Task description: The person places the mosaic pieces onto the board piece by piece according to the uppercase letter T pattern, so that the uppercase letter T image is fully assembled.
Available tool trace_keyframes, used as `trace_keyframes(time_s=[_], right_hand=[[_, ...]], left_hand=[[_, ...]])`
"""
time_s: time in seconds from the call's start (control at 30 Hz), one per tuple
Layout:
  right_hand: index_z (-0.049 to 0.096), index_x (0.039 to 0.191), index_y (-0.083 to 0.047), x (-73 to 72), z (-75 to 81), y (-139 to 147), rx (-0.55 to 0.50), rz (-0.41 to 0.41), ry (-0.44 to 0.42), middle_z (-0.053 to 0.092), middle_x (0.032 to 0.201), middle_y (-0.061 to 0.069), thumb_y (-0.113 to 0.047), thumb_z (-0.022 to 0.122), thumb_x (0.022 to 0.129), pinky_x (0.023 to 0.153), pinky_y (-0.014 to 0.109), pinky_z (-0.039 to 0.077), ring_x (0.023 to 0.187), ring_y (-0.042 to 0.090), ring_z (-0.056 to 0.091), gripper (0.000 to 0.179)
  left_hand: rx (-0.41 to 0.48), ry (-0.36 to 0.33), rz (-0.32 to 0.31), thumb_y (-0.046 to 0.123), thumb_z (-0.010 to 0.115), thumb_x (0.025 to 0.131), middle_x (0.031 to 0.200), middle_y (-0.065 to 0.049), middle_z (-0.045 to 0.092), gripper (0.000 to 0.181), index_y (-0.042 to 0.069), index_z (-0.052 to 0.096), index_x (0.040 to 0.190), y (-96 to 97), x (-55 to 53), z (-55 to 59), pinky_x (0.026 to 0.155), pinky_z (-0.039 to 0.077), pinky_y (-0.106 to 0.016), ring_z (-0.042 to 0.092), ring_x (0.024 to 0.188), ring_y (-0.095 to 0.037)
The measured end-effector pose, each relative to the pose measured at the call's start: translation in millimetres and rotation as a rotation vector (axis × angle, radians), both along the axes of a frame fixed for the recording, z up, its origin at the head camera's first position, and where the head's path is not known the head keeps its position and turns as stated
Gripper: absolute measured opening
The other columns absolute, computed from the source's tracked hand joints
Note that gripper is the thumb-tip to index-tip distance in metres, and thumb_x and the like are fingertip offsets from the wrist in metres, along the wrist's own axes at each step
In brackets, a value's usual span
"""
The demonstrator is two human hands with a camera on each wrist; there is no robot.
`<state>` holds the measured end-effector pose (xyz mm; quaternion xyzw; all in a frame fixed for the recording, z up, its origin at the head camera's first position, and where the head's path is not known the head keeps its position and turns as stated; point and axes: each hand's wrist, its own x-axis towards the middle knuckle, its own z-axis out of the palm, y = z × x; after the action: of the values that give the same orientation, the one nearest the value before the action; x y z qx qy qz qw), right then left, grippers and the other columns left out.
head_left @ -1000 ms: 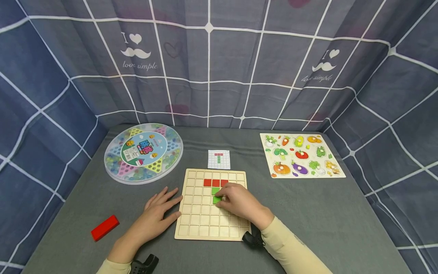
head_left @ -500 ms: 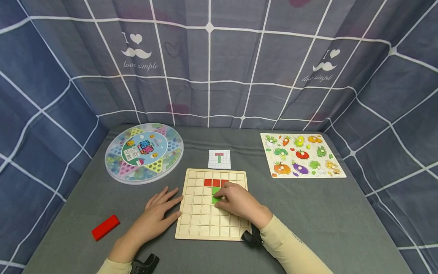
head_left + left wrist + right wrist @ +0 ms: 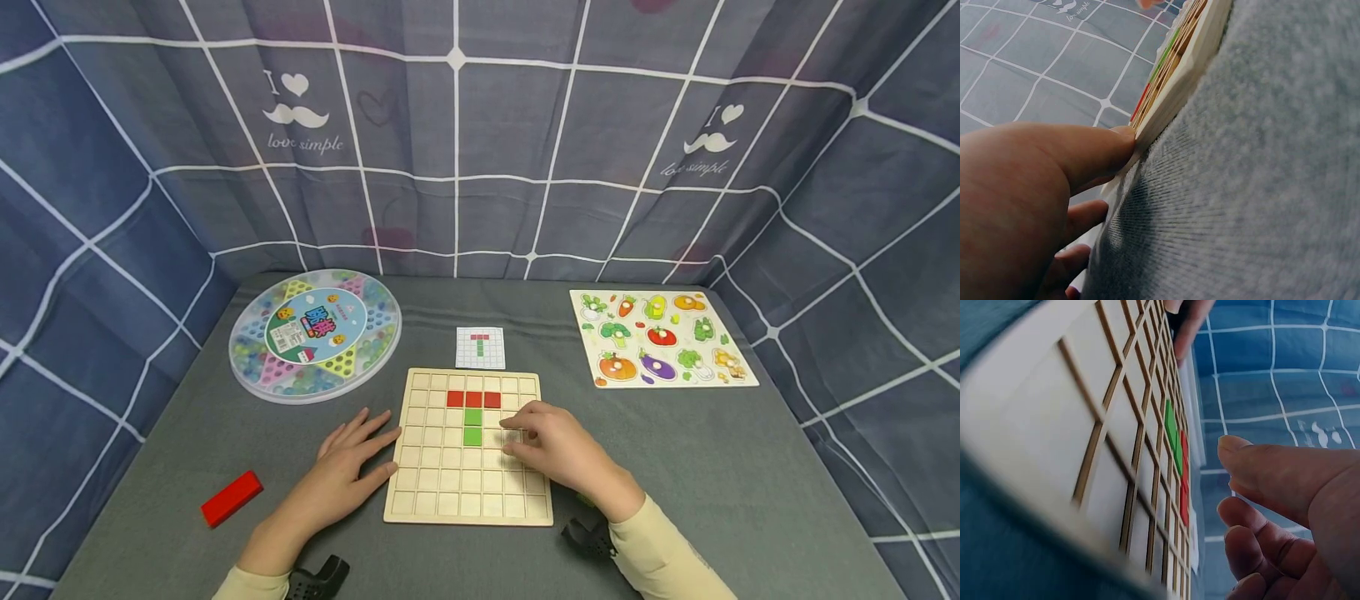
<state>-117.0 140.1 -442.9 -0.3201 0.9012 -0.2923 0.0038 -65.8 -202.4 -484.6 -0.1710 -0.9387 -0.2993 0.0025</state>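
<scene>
A wooden grid board lies on the table in the head view. Three red tiles sit in a row in its upper part, with two green tiles in a column under the middle one. My left hand rests on the cloth with fingers spread, thumb and index fingertip touching the board's left edge. Over the board's right side is my right hand, its fingers loosely bent. In the right wrist view a gap shows between thumb and fingers, with nothing held.
A small pattern card with a red and green T lies behind the board. To the back left is a round board-game disc. A vegetable puzzle board lies at the back right, and a red block at the front left.
My right hand has let go of the lower green tile and moved right, uncovering both green tiles and the rightmost red one. My left hand has stayed in place.
</scene>
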Motion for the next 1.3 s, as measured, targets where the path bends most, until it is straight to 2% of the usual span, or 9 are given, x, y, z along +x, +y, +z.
trace_keyframes(time_s=[0.17,0.33,0.73,1.07,1.3], right_hand=[[0.075,0.113,-0.012,8.1,-0.5,21,-0.004,-0.059,-0.011,0.065,0.101,-0.004,-0.023,0.079,0.087,0.063,0.025,0.046,0.074,0.012,0.055,0.029],[0.076,0.113,-0.015,15.5,-1.8,37,0.011,-0.121,-0.007,0.066,0.103,-0.007,-0.024,0.080,0.086,0.065,0.025,0.047,0.075,0.008,0.054,0.029],[0.076,0.115,-0.016,35.2,-3.9,69,0.020,-0.265,-0.053,0.063,0.096,-0.009,-0.027,0.083,0.082,0.062,0.024,0.043,0.074,0.009,0.053,0.035],[0.077,0.112,-0.019,52.1,-13.9,87,0.004,-0.342,-0.061,0.063,0.094,-0.013,-0.026,0.085,0.080,0.064,0.025,0.045,0.073,0.003,0.053,0.033],[0.076,0.111,-0.024,61.8,-20.3,92,0.025,-0.411,-0.111,0.063,0.097,-0.017,-0.028,0.085,0.080,0.067,0.025,0.047,0.075,0.001,0.054,0.033]], left_hand=[[-0.001,-0.001,0.001,0.035,0.069,0.094,0.154,-0.007,0.040,0.051,0.015,0.059,0.140,0.2,-0.3,1.1,0.109,0.012,-0.065,0.022,0.145,-0.038],[-0.003,0.000,0.001,0.036,0.069,0.094,0.154,-0.007,0.040,0.052,0.015,0.059,0.140,0.6,-0.7,0.8,0.109,0.012,-0.065,0.023,0.145,-0.038],[0.000,0.006,-0.009,0.037,0.069,0.094,0.154,-0.007,0.040,0.052,0.015,0.059,0.140,0.9,-1.4,-1.4,0.109,0.012,-0.066,0.023,0.145,-0.039],[-0.001,-0.012,-0.001,0.037,0.069,0.094,0.154,-0.006,0.040,0.052,0.015,0.059,0.140,0.1,-1.3,-1.3,0.109,0.011,-0.065,0.022,0.145,-0.039],[-0.002,-0.008,-0.003,0.035,0.070,0.094,0.154,-0.007,0.040,0.052,0.015,0.059,0.140,-0.4,-0.4,0.0,0.109,0.011,-0.065,0.023,0.145,-0.038]])
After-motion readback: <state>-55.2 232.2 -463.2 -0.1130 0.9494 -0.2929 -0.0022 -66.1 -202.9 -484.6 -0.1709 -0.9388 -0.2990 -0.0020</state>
